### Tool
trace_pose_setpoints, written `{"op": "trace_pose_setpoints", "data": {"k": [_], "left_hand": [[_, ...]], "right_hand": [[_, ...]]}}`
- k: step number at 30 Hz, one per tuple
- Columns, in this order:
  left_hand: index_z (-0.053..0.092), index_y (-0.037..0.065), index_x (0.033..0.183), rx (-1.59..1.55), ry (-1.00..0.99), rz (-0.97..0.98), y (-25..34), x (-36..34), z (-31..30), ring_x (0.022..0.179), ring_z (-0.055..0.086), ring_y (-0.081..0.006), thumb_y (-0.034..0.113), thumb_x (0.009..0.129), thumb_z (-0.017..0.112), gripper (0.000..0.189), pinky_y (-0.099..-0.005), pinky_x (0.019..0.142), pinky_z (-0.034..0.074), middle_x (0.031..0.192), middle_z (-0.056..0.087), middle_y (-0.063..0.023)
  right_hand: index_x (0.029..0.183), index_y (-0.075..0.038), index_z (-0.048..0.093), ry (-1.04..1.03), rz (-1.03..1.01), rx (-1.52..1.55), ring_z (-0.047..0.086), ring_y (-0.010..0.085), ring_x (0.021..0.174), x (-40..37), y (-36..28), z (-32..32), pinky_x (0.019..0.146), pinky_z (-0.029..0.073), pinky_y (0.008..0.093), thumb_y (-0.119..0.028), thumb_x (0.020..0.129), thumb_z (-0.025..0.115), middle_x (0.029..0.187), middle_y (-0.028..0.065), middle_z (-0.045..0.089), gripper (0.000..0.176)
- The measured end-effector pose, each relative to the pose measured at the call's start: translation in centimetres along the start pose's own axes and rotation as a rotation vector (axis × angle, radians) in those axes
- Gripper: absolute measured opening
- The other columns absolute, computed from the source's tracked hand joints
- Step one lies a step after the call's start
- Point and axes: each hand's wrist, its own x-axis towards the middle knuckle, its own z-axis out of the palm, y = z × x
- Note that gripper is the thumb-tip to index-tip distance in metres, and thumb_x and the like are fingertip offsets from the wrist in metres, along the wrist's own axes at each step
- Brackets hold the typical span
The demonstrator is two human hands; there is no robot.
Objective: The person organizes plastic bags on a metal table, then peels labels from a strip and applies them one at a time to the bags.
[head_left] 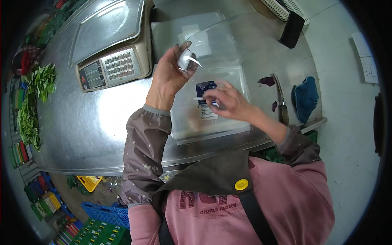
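My left hand (173,71) is closed around a white roll (185,60) with a loose curled strip sticking out to the right. Lower and to the right, my right hand (230,102) is blurred, its fingers bent together around a small white piece (199,98). Beneath it, a dark blue and white printed label (208,112) lies on clear plastic bags (183,122) stacked on the metal table (61,130). More clear bags (169,30) lie behind my left hand, with a white patch showing.
A scale (119,67) stands at the left, with green leaves (29,114) beyond it. On the right are a black phone (292,30), a curved knife (283,108), dark red scraps (267,81) and a blue cloth (306,99). A white basket (281,9) sits at the back.
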Motion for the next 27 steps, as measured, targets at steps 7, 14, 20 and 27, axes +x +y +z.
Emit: {"op": "trace_pose_setpoints", "data": {"k": [7,14,20,27], "left_hand": [[0.048,-0.001,0.112,0.015,0.077,0.062,0.0,-0.5,0.2,0.084,0.048,-0.0218,0.020,0.090,0.043,0.031,-0.0339,0.074,0.046,0.106,0.047,-0.0105],[0.044,0.002,0.117,0.001,0.043,-0.023,0.2,1.1,-1.5,0.083,0.050,-0.0255,0.026,0.091,0.042,0.036,-0.0343,0.071,0.047,0.097,0.048,-0.0149],[0.047,0.003,0.113,-0.006,0.157,-0.001,0.2,1.7,-1.6,0.080,0.051,-0.0217,0.024,0.090,0.044,0.032,-0.0318,0.070,0.047,0.088,0.051,-0.0109],[0.053,0.003,0.101,-0.138,0.074,0.038,1.5,0.1,0.0,0.076,0.052,-0.0171,0.014,0.085,0.051,0.020,-0.0293,0.069,0.045,0.084,0.052,-0.0068]], "right_hand": [[0.111,-0.012,0.044,-0.285,-0.024,-0.038,0.058,0.0214,0.077,4.6,4.4,-1.1,0.096,0.028,0.0460,-0.011,0.071,0.059,0.072,0.0014,0.058,0.043],[0.109,-0.008,0.049,-0.429,0.060,0.064,0.058,0.0272,0.064,6.7,7.4,-1.6,0.062,0.045,0.0378,-0.015,0.069,0.059,0.072,0.0087,0.059,0.042],[0.109,-0.007,0.049,-0.522,0.222,0.257,0.055,0.0215,0.055,7.1,6.6,-2.1,0.056,0.045,0.0338,-0.014,0.067,0.060,0.071,0.0082,0.060,0.044],[0.107,-0.008,0.048,-0.503,0.188,0.331,0.050,0.0132,0.048,5.8,2.5,-5.1,0.051,0.042,0.0265,-0.005,0.068,0.059,0.070,0.0029,0.060,0.040]]}}
